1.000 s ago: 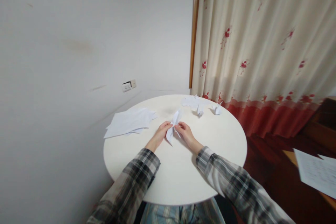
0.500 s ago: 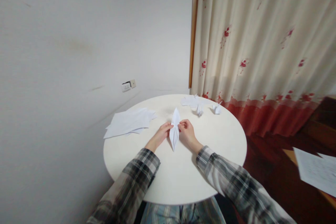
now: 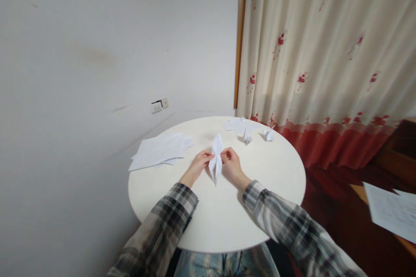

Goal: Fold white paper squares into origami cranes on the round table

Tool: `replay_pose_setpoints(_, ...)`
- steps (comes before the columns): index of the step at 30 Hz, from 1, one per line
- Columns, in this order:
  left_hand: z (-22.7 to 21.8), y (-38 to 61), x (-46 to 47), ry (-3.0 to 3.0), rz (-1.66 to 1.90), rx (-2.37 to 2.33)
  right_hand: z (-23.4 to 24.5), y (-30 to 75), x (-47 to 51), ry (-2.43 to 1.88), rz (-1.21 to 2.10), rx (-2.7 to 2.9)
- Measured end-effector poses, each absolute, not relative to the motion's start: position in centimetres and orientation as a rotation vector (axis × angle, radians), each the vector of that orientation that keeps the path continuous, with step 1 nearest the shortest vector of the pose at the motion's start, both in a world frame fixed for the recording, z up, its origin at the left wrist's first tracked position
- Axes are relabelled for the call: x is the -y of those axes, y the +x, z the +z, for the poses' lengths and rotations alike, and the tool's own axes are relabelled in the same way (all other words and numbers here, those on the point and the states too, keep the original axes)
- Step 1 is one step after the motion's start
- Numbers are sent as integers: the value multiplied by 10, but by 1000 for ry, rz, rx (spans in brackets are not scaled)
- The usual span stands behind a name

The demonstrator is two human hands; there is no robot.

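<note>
A folded piece of white paper (image 3: 216, 147), long and pointed at both ends, stands between my hands above the table. My left hand (image 3: 202, 162) pinches its left edge near the middle, thumb on the near face. On the opposite edge, the fingers of my right hand (image 3: 231, 162) are closed on the paper. Its lower half shows a crease and a narrow gap between two flaps. The fingers behind the paper are hidden.
The round white table (image 3: 224, 225) stands against the wall. White sheets (image 3: 159, 151) lie at its left. Folded paper figures (image 3: 247, 136) and another one (image 3: 268, 134) sit at the back right, near more paper (image 3: 234, 125). A curtain (image 3: 325, 52) hangs behind.
The sides of the folded paper have been squeezed inward at the middle, and its lower flaps stand further apart. Both hands have hardly moved.
</note>
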State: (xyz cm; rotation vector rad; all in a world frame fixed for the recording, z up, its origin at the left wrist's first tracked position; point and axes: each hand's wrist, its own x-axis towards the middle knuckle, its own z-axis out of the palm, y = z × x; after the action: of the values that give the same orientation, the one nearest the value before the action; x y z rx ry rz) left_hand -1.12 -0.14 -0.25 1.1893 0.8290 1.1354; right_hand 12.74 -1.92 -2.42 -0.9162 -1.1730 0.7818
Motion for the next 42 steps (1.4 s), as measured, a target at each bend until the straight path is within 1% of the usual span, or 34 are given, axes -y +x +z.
replay_pose_setpoints(4, -1, -10, 5, 1221, 1138, -838, -20, 127, 23, -937, 721, 1200)
replay_pose_setpoints(13, 5, -6, 12, 1384, 946, -796, -7, 133, 33, -1006, 452, 1120)
replay_pose_setpoints(17, 4, -6, 13, 1356, 887, -768, -6, 134, 33, -1006, 440, 1087)
replay_pose_setpoints(22, 4, -5, 14, 1246, 752, -621, -7, 131, 33, -990, 504, 1077)
replay_pose_setpoints(32, 4, -5, 16, 1325, 763, -697, -6, 140, 30, -1036, 350, 996)
replay_pose_setpoints(42, 2, -6, 13, 1403, 824, -750, -7, 145, 28, -1046, 316, 976)
